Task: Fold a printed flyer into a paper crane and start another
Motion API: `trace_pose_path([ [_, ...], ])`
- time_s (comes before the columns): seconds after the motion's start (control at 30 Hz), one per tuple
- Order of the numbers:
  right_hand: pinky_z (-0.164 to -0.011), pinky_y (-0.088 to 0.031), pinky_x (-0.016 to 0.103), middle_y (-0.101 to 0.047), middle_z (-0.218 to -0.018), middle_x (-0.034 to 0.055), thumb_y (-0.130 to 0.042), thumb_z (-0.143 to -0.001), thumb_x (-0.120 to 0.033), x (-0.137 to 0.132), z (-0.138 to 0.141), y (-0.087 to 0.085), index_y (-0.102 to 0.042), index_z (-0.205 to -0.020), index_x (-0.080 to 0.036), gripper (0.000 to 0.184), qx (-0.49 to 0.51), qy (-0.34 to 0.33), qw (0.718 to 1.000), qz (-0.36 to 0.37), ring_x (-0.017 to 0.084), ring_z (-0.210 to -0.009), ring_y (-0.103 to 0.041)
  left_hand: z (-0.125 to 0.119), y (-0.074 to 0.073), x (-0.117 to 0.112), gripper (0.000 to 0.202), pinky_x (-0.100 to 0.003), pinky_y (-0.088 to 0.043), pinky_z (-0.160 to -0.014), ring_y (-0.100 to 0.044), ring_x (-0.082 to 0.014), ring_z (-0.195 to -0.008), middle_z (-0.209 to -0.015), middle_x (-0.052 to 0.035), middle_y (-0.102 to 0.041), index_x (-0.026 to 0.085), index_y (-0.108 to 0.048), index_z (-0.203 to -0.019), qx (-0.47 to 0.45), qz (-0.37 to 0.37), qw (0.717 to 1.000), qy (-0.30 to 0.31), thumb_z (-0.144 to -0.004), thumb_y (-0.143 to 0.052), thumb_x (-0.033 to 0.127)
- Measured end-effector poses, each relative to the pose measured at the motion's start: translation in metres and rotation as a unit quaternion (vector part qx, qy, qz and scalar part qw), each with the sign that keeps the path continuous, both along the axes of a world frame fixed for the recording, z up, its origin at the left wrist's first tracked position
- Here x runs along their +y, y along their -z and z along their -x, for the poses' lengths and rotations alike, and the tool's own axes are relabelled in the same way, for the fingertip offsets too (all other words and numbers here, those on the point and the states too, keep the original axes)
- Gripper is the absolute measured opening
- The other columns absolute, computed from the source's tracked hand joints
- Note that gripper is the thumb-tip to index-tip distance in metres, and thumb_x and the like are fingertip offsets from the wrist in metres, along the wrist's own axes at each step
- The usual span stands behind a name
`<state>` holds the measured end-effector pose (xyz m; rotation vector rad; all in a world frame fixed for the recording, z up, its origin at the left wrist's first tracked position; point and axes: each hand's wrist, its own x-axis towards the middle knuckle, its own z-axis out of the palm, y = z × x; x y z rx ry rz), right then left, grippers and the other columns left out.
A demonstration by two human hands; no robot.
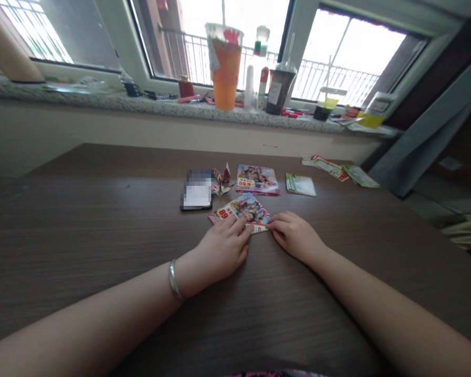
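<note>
A colourful printed paper flyer, turned at an angle and partly folded, lies on the table before me. My left hand, with a silver bangle at its wrist, rests over the flyer's lower left part, its fingers stretched out on the paper. At the right corner, the fingers of my right hand are drawn together on the paper's edge. Just behind it lies a stack of similar flyers. A folded paper figure stands between that stack and a phone with a blurred screen.
Green and white paper squares lie right of the stack, with loose coloured strips farther back. Along the granite windowsill stand a tall orange cup, a dark drink cup and several bottles. The wooden table extends to both sides.
</note>
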<state>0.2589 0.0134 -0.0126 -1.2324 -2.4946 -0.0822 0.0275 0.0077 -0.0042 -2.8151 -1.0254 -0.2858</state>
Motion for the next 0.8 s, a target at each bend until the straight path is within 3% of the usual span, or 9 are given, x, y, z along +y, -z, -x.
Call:
trace_pose_path([
  [0.13,-0.084,-0.048,0.033,-0.068,-0.096,0.0072,-0.052,-0.090,-0.017,0.000,0.000,-0.001,-0.071,-0.091,-0.018,0.019,-0.001,-0.004,1.000,-0.003,0.019,-0.089,-0.058,0.001,-0.003,0.002,0.039,-0.042,-0.036,-0.105,-0.050,-0.0261,-0.114,-0.124,-0.0140,-0.056,0.011,-0.052,-0.128,0.007,0.000,0.999,0.044,-0.095,-0.039,0.028],
  [0.47,-0.081,-0.046,0.029,-0.068,-0.091,0.0040,-0.049,-0.092,-0.021,-0.005,0.001,-0.009,-0.069,-0.089,-0.021,0.020,-0.048,0.040,0.998,0.013,0.018,-0.088,-0.059,0.007,-0.018,0.001,0.042,-0.042,-0.042,-0.101,-0.052,-0.0260,-0.114,-0.124,-0.0126,-0.056,0.018,-0.048,-0.134,0.014,0.048,0.998,0.045,-0.094,-0.043,0.031],
  [0.8,-0.081,-0.047,0.032,-0.070,-0.100,0.0042,-0.050,-0.092,-0.025,-0.010,-0.001,-0.015,-0.071,-0.095,-0.022,0.021,-0.087,0.043,0.995,-0.019,0.019,-0.091,-0.060,0.007,-0.013,0.002,0.042,-0.043,-0.039,-0.103,-0.050,-0.0261,-0.115,-0.125,-0.0119,-0.054,0.018,-0.047,-0.133,0.003,0.033,0.998,0.047,-0.092,-0.044,0.027],
])
